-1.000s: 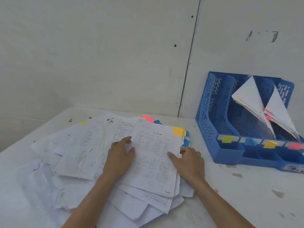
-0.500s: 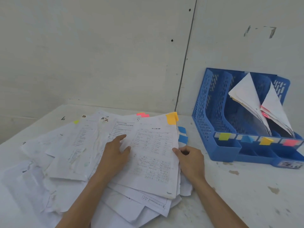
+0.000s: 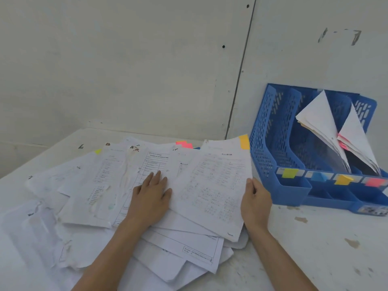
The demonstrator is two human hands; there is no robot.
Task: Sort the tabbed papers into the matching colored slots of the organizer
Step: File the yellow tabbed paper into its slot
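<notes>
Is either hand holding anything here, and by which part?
The right hand grips the orange-tabbed sheet by its right edge. The left hand lies flat on the paper pile, holding nothing.

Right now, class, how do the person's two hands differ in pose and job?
The left hand lies flat, fingers straight; the right hand is curled. The left hand presses on the paper pile; the right hand grips the edge of the orange-tabbed sheet. Both are bare and touch paper.
</notes>
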